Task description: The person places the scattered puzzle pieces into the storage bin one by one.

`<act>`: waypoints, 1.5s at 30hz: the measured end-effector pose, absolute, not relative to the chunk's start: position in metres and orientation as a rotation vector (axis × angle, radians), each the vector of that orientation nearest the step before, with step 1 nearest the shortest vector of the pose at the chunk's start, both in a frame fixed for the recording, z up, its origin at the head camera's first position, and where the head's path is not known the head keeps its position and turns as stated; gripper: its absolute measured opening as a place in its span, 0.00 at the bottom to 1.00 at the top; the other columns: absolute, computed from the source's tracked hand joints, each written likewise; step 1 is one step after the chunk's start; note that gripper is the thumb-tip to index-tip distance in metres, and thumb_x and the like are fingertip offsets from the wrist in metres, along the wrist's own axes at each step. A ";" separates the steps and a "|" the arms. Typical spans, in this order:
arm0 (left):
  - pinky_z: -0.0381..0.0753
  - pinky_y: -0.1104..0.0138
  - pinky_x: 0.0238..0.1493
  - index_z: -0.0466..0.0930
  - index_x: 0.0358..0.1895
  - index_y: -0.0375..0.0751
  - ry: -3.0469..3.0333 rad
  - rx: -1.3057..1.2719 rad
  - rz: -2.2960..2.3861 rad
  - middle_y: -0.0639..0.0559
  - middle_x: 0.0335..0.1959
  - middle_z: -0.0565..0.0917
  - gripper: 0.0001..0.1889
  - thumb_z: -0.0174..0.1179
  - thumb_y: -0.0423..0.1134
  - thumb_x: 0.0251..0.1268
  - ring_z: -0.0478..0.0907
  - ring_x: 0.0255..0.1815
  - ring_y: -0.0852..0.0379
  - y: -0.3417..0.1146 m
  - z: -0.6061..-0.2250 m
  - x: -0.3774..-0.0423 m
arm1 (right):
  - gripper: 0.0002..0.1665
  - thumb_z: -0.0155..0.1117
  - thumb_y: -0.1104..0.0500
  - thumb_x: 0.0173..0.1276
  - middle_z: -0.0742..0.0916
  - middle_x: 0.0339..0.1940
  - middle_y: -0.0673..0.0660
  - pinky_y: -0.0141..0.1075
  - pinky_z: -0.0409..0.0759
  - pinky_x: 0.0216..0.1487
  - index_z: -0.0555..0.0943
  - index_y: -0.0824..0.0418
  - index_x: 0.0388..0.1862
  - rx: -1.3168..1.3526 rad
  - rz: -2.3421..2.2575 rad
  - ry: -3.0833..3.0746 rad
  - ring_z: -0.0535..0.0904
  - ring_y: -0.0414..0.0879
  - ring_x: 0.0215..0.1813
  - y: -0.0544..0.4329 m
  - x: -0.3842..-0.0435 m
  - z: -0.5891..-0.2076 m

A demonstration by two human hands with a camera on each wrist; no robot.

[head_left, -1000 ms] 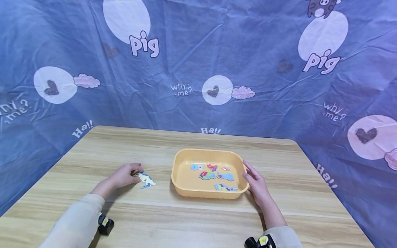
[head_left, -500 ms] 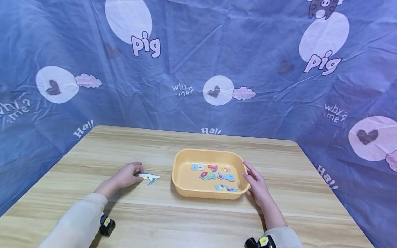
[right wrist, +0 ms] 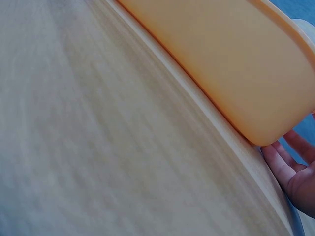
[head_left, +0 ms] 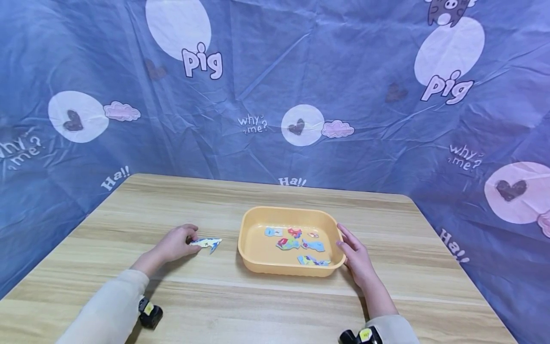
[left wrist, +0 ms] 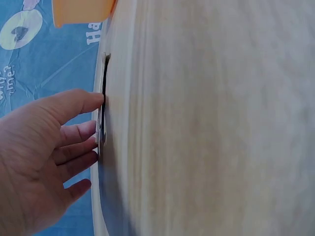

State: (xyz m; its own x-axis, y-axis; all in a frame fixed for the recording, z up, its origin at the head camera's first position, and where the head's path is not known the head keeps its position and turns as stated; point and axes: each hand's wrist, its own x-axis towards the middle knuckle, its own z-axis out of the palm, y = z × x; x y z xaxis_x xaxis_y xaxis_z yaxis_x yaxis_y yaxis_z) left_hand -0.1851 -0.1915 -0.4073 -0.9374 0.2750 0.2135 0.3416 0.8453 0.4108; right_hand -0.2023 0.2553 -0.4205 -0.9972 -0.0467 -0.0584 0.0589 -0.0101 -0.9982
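My left hand (head_left: 174,242) pinches a white and blue cardboard puzzle piece (head_left: 208,243) low over the left part of the table. In the left wrist view the piece (left wrist: 103,78) shows edge-on, with the thumb at its near side and the other fingers around its back edge. My right hand (head_left: 357,255) holds the right end of a yellow-orange plastic tray (head_left: 283,268), thumb at the rim and fingers along the outer wall. Several colourful puzzle pieces (head_left: 289,243) lie flat inside the tray. From the right wrist, fingertips show against the tray's lower corner (right wrist: 261,132).
The wood-grain table (head_left: 240,310) ends at a back edge against a blue printed cloth (head_left: 258,157), which also hangs along both sides. A black wrist camera (head_left: 149,314) sits on the left sleeve, another (head_left: 361,335) on the right.
My left hand has shifted slightly right with the puzzle piece, which has turned so its tip points right toward the tray. My right hand and the tray look still.
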 end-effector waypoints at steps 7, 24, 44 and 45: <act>0.71 0.60 0.32 0.71 0.18 0.43 -2.846 -0.428 -0.779 0.46 0.30 0.76 0.09 0.63 0.36 0.38 0.72 0.31 0.50 -0.190 -0.407 -0.185 | 0.31 0.50 0.62 0.61 0.64 0.61 0.62 0.36 0.74 0.43 0.58 0.55 0.65 0.021 -2.177 2.159 0.63 0.55 0.56 0.255 -0.202 -0.420; 0.70 0.69 0.20 0.73 0.26 0.39 -2.887 -0.324 -0.942 0.54 0.20 0.72 0.06 0.61 0.34 0.44 0.68 0.18 0.61 -0.185 -0.398 -0.182 | 0.31 0.51 0.61 0.62 0.65 0.60 0.63 0.37 0.74 0.42 0.58 0.55 0.64 0.017 -2.170 2.166 0.65 0.54 0.55 0.255 -0.201 -0.418; 0.73 0.67 0.29 0.78 0.31 0.36 -2.767 -0.437 -0.935 0.53 0.25 0.77 0.09 0.62 0.33 0.43 0.71 0.26 0.60 -0.173 -0.387 -0.181 | 0.31 0.50 0.62 0.61 0.65 0.60 0.63 0.37 0.75 0.42 0.58 0.55 0.64 0.014 -2.189 2.148 0.65 0.55 0.55 0.255 -0.202 -0.419; 0.73 0.67 0.29 0.78 0.31 0.36 -2.764 -0.449 -0.935 0.53 0.26 0.77 0.09 0.62 0.34 0.43 0.71 0.26 0.59 -0.172 -0.386 -0.181 | 0.31 0.50 0.62 0.61 0.65 0.60 0.63 0.37 0.75 0.42 0.58 0.55 0.64 0.014 -2.190 2.147 0.65 0.55 0.54 0.255 -0.202 -0.419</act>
State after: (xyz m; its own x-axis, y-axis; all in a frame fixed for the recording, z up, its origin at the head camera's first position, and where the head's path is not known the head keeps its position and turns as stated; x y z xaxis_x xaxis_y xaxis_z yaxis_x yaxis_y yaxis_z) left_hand -0.1808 -0.1720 -0.3860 -0.9362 0.2223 0.2721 0.3419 0.7553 0.5591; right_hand -0.2018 0.2546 -0.4189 -0.9972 -0.0467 -0.0587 0.0596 -0.0184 -0.9981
